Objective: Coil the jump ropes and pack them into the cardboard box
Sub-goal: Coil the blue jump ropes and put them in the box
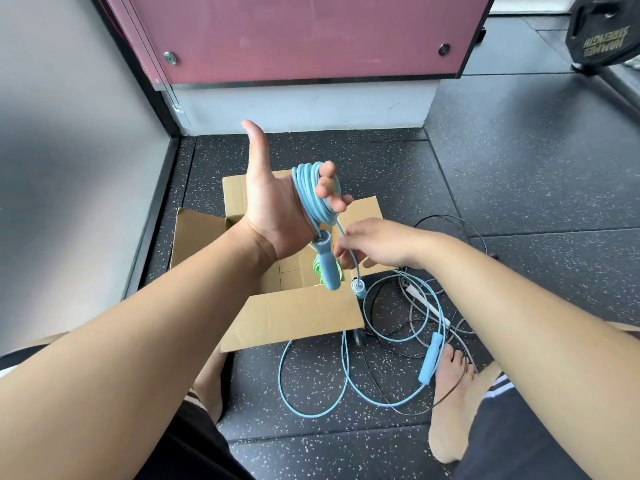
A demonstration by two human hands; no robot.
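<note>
The left hand [273,209] curled round the blue coil [309,188] (thumb up) above the box [298,313]; the right hand [377,242] pinched its tail.

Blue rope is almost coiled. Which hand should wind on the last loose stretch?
Right. The right hand pinches the loose strand just above the dangling handle, free to circle. The left hand is threaded through the coil, fingers curled round it, so it likely serves best as the holder.
</note>
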